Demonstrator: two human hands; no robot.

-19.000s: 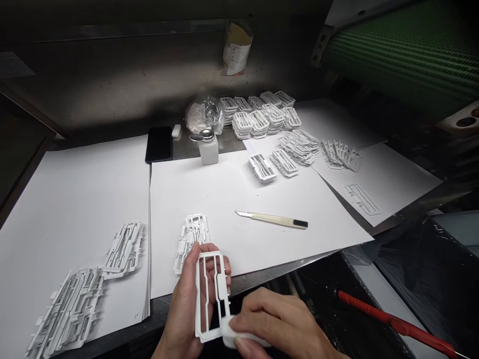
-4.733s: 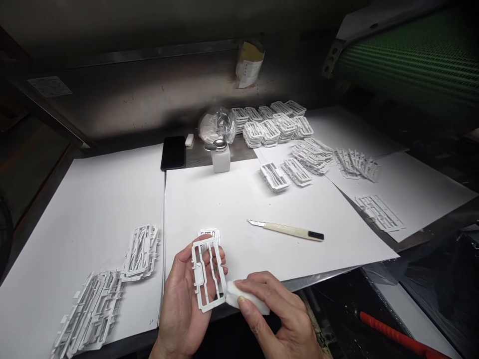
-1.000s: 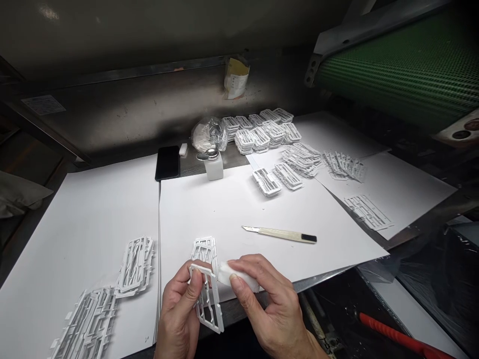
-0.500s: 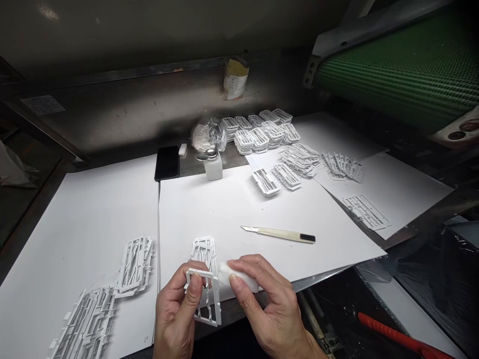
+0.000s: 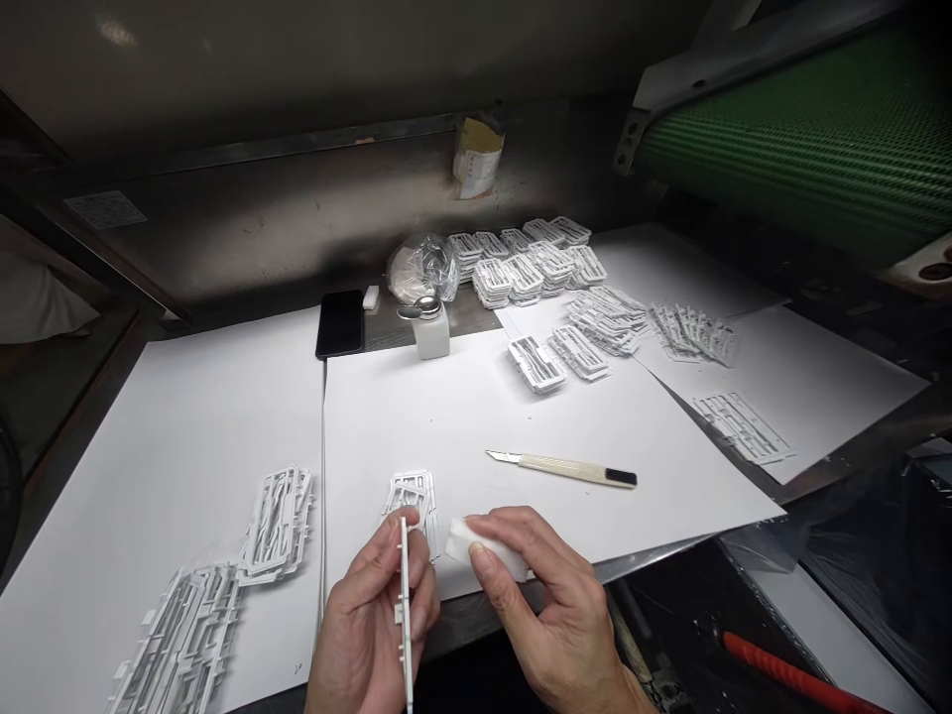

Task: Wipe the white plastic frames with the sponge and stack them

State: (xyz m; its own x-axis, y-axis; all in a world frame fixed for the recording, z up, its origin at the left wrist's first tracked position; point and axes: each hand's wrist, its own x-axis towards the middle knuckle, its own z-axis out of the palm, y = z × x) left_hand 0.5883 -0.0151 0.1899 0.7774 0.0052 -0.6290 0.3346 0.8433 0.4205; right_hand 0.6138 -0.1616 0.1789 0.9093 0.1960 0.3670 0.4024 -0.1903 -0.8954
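My left hand (image 5: 379, 615) is closed on a white plastic frame (image 5: 406, 620), turned so that its thin edge faces me. In my right hand (image 5: 546, 605) a white foam block (image 5: 487, 548) is pinched between thumb and fingers, a little apart from the frame. Behind my left hand lies a small pile of similar frames (image 5: 413, 491) on white paper. A craft knife (image 5: 561, 468) with a pale handle rests on the paper beyond my right hand. More frames are stacked at the left (image 5: 275, 526), overlapping a larger heap (image 5: 182, 635).
Many stacked frames (image 5: 535, 268) stand at the back right. A phone (image 5: 340, 323), a clear plastic bag (image 5: 423, 268) and a white block with a round metal piece (image 5: 432, 335) are along the back. A green conveyor belt (image 5: 803, 149) runs at upper right; a red bar (image 5: 788, 669) is lower right.
My left hand has turned the frame from its open face to its edge. The foam block has moved slightly away from it, still in my right hand. The view has shifted slightly.
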